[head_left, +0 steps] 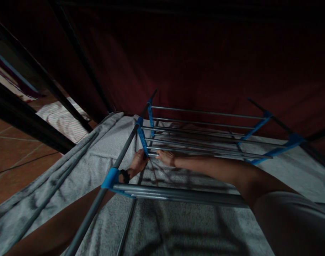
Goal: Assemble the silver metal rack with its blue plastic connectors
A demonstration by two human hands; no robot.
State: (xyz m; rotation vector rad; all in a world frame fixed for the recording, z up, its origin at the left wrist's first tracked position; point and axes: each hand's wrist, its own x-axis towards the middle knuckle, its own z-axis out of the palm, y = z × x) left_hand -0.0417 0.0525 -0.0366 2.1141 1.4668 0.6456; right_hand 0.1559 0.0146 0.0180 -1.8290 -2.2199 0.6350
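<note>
My right hand gripped a metal tube, my left hand a blue bracket. Tube seemed light, stiff; left end suited holding.

One left hand, one right hand, one wristband. One rack, with three blue brackets on the left and two at far right. One striped cloth and one cable, left.

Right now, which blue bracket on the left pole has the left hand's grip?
The middle bracket of three: the left hand holds its lower end; neither other is held.
</note>
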